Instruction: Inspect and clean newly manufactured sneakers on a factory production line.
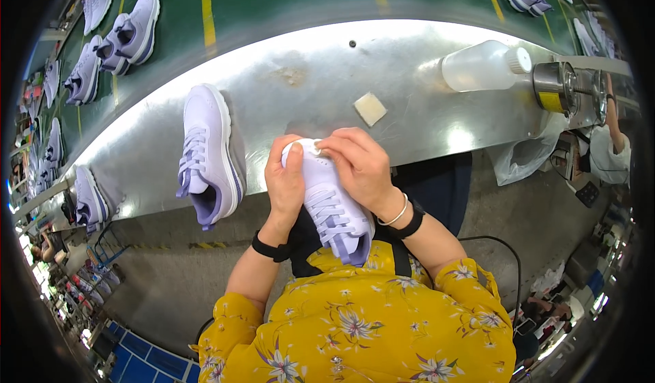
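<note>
Close to my body I hold a lavender sneaker (324,190), its toe pointing away and its heel toward me. My left hand (284,180) grips the left side of the toe, thumb on top. At the toe's right edge, my right hand (359,167) pinches a small white piece (315,150) against the shoe; its kind is too small to make out. A matching sneaker (207,152) rests on the metal bench to the left. Beyond my right hand lies a small cream-coloured square pad (370,109).
The metal bench (273,110) curves across in front of me. A translucent bottle (481,66) lies on its side at the right, beside a metal dispenser can (554,86). Behind runs a green belt (273,1) carrying more sneakers (136,32). A clear plastic bag (522,154) hangs off the bench's edge.
</note>
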`<state>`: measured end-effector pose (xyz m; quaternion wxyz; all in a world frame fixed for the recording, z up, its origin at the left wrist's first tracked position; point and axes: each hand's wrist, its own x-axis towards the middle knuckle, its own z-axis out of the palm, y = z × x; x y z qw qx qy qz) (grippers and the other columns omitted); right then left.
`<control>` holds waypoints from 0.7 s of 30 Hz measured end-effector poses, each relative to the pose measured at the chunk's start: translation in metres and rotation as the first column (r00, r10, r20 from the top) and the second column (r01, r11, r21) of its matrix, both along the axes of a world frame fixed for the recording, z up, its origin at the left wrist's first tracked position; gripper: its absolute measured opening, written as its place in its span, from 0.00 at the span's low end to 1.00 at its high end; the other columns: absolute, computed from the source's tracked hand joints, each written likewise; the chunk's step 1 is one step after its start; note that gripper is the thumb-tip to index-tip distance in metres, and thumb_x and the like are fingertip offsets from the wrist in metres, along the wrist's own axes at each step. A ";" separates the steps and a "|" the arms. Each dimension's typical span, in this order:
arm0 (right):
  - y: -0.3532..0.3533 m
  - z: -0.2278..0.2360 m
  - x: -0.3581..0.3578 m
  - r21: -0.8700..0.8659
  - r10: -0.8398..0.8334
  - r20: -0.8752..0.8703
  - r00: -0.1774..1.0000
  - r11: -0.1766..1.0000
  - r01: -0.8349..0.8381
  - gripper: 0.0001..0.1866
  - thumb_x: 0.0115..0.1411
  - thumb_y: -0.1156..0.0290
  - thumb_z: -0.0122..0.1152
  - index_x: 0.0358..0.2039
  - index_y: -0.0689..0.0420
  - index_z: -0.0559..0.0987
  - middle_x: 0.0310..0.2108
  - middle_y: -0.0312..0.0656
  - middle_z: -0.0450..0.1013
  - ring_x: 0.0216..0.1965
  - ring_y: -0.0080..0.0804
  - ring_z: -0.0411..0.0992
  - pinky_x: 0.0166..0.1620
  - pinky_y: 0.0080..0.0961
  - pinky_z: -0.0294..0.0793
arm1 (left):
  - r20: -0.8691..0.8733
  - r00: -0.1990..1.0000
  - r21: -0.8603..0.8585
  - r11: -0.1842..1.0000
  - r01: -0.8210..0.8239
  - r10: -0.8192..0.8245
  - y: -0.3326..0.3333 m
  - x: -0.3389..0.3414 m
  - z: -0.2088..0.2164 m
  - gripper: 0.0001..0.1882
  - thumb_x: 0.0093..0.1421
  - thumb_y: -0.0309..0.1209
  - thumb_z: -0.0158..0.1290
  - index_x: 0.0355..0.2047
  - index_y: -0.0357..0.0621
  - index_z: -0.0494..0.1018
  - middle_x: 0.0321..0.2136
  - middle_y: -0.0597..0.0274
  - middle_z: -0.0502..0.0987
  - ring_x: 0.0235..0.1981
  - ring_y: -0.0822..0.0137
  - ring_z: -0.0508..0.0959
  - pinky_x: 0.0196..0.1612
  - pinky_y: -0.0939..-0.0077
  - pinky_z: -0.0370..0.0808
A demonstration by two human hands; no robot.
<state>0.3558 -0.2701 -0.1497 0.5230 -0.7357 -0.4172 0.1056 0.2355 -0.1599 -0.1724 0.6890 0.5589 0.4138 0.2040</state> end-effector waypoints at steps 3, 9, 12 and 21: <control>-0.009 0.004 0.001 -0.016 0.003 -0.004 1.000 1.000 -0.003 0.09 0.55 0.83 0.67 0.36 0.57 0.85 0.35 0.45 0.78 0.34 0.40 0.78 0.37 0.30 0.79 | -0.050 0.999 0.069 0.998 -0.002 0.005 -0.001 -0.011 -0.011 0.10 0.70 0.31 0.51 0.45 0.38 0.75 0.39 0.64 0.77 0.42 0.72 0.73 0.49 0.77 0.71; -0.086 0.003 0.000 -0.144 0.143 -0.052 0.988 0.978 -0.149 0.07 0.55 0.81 0.69 0.36 0.59 0.85 0.35 0.45 0.79 0.36 0.41 0.78 0.39 0.29 0.79 | -0.010 1.000 0.078 0.997 -0.025 0.026 -0.001 -0.010 -0.016 0.10 0.71 0.33 0.51 0.44 0.38 0.75 0.37 0.66 0.76 0.41 0.73 0.73 0.48 0.77 0.71; -0.101 0.015 0.014 -0.127 0.070 -0.094 0.993 0.989 -0.082 0.08 0.57 0.81 0.67 0.38 0.59 0.84 0.35 0.45 0.78 0.37 0.43 0.78 0.41 0.31 0.79 | 0.022 0.999 -0.006 1.000 -0.029 0.029 0.014 0.001 -0.014 0.11 0.72 0.35 0.51 0.43 0.39 0.75 0.37 0.67 0.76 0.40 0.74 0.72 0.47 0.78 0.71; -0.104 0.094 0.150 0.111 -0.551 0.346 0.760 0.828 0.550 0.13 0.58 0.84 0.65 0.43 0.57 0.85 0.37 0.45 0.79 0.35 0.39 0.78 0.36 0.28 0.78 | 0.098 0.989 0.027 0.994 0.106 -0.108 0.096 0.093 0.037 0.14 0.71 0.36 0.51 0.47 0.38 0.76 0.37 0.67 0.76 0.37 0.77 0.73 0.42 0.81 0.71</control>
